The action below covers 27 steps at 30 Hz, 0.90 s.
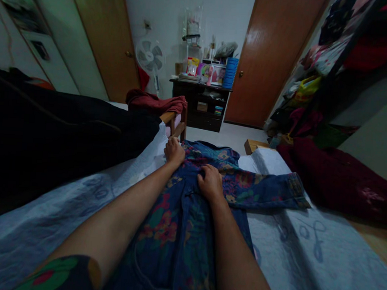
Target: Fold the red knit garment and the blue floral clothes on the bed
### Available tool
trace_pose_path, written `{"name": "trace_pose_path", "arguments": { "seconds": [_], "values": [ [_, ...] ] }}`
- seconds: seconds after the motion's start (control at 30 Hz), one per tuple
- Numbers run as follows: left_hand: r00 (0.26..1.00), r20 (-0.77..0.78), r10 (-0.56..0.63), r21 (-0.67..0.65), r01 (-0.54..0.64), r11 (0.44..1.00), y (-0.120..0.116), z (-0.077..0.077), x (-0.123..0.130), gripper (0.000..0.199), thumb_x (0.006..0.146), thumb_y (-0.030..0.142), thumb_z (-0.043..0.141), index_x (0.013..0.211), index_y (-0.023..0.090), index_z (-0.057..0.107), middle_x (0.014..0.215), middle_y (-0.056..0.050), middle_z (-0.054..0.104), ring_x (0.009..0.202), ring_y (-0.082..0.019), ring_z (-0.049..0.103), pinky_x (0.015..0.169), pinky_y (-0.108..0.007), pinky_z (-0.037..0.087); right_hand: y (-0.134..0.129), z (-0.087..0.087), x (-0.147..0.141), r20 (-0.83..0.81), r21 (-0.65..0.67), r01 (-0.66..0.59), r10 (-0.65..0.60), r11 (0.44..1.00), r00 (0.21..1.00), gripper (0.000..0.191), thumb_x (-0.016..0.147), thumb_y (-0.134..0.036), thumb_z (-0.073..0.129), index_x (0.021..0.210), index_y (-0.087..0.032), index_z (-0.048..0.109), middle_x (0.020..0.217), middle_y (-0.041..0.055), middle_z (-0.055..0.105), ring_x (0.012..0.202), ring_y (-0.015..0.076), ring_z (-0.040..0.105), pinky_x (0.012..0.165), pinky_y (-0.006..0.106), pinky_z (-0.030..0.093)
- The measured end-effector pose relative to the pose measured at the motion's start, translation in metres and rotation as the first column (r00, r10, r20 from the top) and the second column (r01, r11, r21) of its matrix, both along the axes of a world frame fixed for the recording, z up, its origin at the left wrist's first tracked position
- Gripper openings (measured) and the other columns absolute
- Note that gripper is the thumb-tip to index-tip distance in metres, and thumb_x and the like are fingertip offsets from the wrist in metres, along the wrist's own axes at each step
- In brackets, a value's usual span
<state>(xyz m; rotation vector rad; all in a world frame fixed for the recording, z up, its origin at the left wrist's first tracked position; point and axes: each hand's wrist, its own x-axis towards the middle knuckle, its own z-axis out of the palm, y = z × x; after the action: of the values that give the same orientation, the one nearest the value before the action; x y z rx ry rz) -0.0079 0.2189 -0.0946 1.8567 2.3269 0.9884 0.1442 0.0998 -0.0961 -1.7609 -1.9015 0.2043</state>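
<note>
The long blue denim garment with a multicoloured floral print lies on the white quilted bed cover, one sleeve extended to the right. My right hand rests on its upper part, fingers loosely curled. Slightly farther, my left hand bends over its left edge; whether it pinches fabric, I cannot tell.

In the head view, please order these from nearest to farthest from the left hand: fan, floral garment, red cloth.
1. Floral garment, touching the left hand.
2. Red cloth, beyond, slightly left.
3. Fan, farther back, left, by the wall.
</note>
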Motion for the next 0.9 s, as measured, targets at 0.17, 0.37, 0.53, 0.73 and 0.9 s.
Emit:
{"name": "trace_pose_path", "arguments": {
  "seconds": [0.17, 0.37, 0.53, 0.73, 0.9],
  "values": [
    [0.909, -0.261, -0.325, -0.123, 0.303, 0.945, -0.027, -0.012, 0.014, 0.034, 0.092, 0.023, 0.042, 0.124, 0.018, 0.052, 0.124, -0.013, 0.060, 0.118, -0.026, 0.053, 0.098, -0.038, 0.041, 0.005, 0.009, 0.024, -0.092, 0.140, 0.406, -0.397, 0.903, 0.913, 0.049, 0.084, -0.016, 0.041, 0.131, -0.015, 0.054, 0.145, 0.0100, 0.047, 0.133, 0.0268, 0.036, 0.109, 0.043, 0.029],
    [0.817, -0.288, -0.499, -0.303, 0.417, 0.857, -0.036, -0.022, 0.025, 0.058, 0.095, 0.051, 0.038, 0.139, 0.015, 0.042, 0.152, -0.016, 0.036, 0.140, -0.032, 0.032, 0.112, -0.047, 0.025, 0.007, -0.001, 0.047, -0.025, -0.002, 0.506, -0.506, 0.863, 0.862, 0.052, 0.086, -0.019, 0.040, 0.137, -0.021, 0.049, 0.136, 0.0079, 0.056, 0.137, 0.0328, 0.030, 0.110, 0.060, 0.014],
    [0.817, -0.242, -0.523, -0.299, 0.450, 0.842, -0.034, -0.017, 0.022, 0.063, 0.091, 0.058, 0.042, 0.140, 0.018, 0.044, 0.151, -0.015, 0.038, 0.140, -0.033, 0.033, 0.111, -0.047, 0.026, 0.006, 0.000, 0.054, 0.013, -0.049, 0.530, -0.530, 0.847, 0.848, 0.038, 0.084, -0.020, 0.046, 0.117, -0.023, 0.064, 0.118, 0.0106, 0.064, 0.121, 0.0347, 0.045, 0.106, 0.064, 0.015],
    [0.879, -0.154, -0.451, -0.169, 0.427, 0.888, -0.030, -0.007, 0.017, 0.043, 0.102, 0.031, 0.020, 0.126, 0.023, 0.055, 0.129, -0.008, 0.062, 0.121, -0.018, 0.055, 0.101, -0.030, 0.039, 0.005, 0.012, 0.057, -0.007, -0.008, 0.566, -0.566, 0.824, 0.824, 0.033, 0.083, -0.020, 0.043, 0.100, -0.022, 0.071, 0.105, 0.0116, 0.066, 0.109, 0.0332, 0.051, 0.102, 0.060, 0.020],
    [0.887, -0.152, -0.435, -0.207, 0.402, 0.892, -0.023, -0.008, 0.019, 0.040, 0.099, 0.030, 0.029, 0.128, 0.015, 0.053, 0.128, -0.013, 0.062, 0.117, -0.023, 0.058, 0.099, -0.034, 0.041, 0.004, 0.024, 0.056, -0.033, 0.029, 0.608, -0.607, 0.794, 0.794, 0.036, 0.079, -0.020, 0.043, 0.101, -0.020, 0.072, 0.105, 0.0124, 0.066, 0.107, 0.0326, 0.052, 0.100, 0.054, 0.023]
  ]
}}
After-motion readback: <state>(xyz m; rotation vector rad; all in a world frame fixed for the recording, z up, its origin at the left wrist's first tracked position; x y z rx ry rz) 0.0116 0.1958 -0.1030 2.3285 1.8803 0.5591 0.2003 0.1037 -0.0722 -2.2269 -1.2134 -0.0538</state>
